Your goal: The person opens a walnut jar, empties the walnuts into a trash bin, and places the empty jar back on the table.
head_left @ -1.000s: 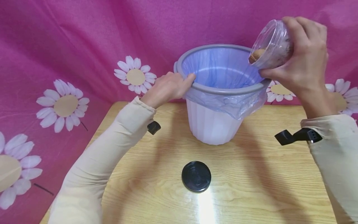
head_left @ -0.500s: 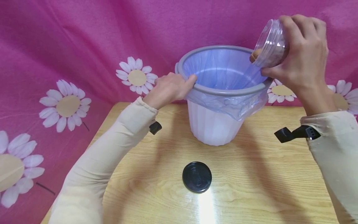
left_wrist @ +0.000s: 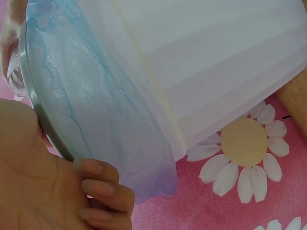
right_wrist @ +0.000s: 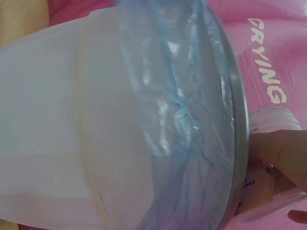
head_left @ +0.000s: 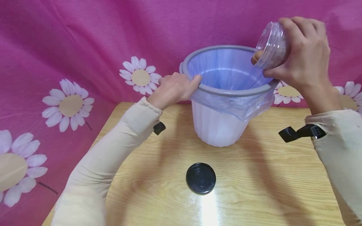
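Note:
A white ribbed bin [head_left: 219,125] with a grey rim stands on the table, lined with a translucent bluish bag [head_left: 243,105] folded over its edge. My left hand [head_left: 176,87] holds the rim on the left, thumb on top; the left wrist view shows its fingers [left_wrist: 103,188] curled beneath the edge. Above the right side of the rim, my right hand [head_left: 308,51] grips a clear plastic jar [head_left: 274,50], tipped with its mouth toward the bin. A brown lump [head_left: 256,58] sits at the jar's mouth; what it is cannot be made out.
On the wooden table [head_left: 158,188], a round black lid [head_left: 201,178] lies in front of the bin. Behind hangs a pink cloth [head_left: 93,37] printed with daisies, close to the bin's back. Black straps circle both sleeves.
The jar stays tipped over the rim with only slight shifts, and the brown lump is still at its mouth. The whole head view has drifted slightly; the left hand keeps its hold.

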Tool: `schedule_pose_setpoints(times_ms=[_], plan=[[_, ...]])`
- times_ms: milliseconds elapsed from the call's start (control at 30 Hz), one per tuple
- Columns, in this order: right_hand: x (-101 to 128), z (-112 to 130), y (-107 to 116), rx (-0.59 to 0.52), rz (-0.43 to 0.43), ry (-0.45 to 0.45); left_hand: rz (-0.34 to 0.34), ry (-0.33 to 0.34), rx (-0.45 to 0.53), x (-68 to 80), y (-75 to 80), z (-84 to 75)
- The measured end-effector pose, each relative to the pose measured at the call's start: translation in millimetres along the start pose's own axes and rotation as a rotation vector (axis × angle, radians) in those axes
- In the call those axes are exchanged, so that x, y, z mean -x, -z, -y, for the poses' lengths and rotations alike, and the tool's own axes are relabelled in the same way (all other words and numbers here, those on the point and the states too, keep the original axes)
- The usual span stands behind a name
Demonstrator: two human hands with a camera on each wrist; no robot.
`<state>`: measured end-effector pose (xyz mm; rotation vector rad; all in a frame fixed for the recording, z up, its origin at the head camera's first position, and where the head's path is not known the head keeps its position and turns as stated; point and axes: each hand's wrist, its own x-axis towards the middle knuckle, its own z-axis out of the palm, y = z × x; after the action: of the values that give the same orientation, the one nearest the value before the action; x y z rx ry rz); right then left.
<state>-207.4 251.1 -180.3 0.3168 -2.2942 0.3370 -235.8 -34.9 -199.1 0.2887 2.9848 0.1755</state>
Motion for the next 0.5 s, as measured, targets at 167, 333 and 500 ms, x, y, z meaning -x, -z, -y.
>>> schedule_pose_setpoints(times_ms=[167,333,500], plan=[[-2.6,0.9,1.8,0.043,0.072,0.015,0.007,-0.005,0.006,-0.1,0.5,-1.5],[-2.8,2.1,2.9,0.015,0.086,-0.047,0.023,-0.006,0.018,-0.5,0.8,-2.0],[-2.5,2.3,3.1,0.037,0.09,-0.047,0.028,-0.016,0.042,-1.2,0.3,-1.2]])
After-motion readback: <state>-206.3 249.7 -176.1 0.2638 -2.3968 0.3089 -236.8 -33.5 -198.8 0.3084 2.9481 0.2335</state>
